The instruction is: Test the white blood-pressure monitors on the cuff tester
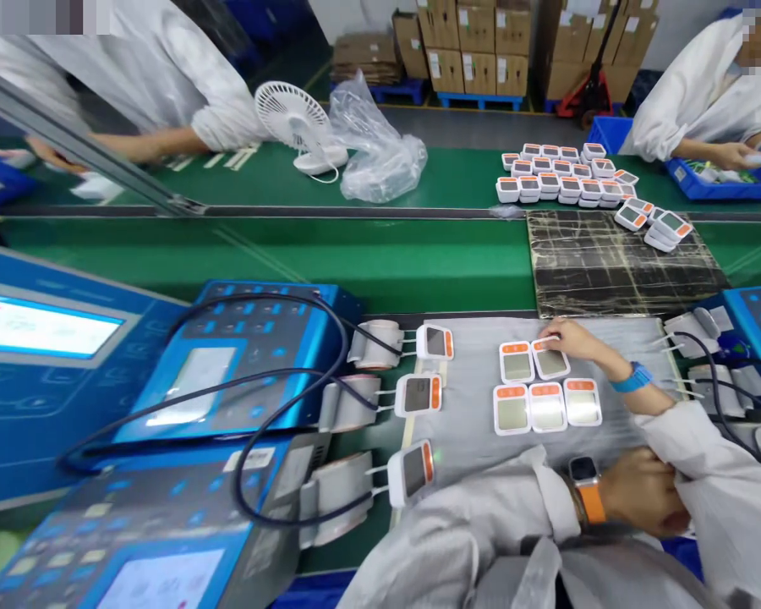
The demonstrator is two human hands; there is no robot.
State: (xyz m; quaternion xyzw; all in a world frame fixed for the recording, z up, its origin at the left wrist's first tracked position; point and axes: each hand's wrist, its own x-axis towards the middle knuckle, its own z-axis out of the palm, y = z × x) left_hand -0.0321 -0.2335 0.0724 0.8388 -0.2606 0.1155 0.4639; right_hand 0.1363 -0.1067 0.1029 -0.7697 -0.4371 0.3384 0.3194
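Note:
My right hand [574, 340], with a blue band at the wrist, pinches the top edge of a small white digital device [550, 360] with a grey screen and orange buttons. That device sits slightly tilted beside another one [517, 364], above a row of three more like them [547, 408]. All rest on a grey mat [469, 389]. Lower down, my left hand [640, 495], wearing an orange-strapped watch [587, 486], is curled closed near my body under the right forearm. What its fingers hold, if anything, is hidden.
Three similar devices [418, 395] sit on prongs of clamped fixtures [352, 404] at left, cabled to blue test instruments [228, 364]. More fixtures [714, 385] stand right. Across the green line, many devices [561, 179], a fan [295, 118], a plastic bag [380, 156] and two co-workers appear.

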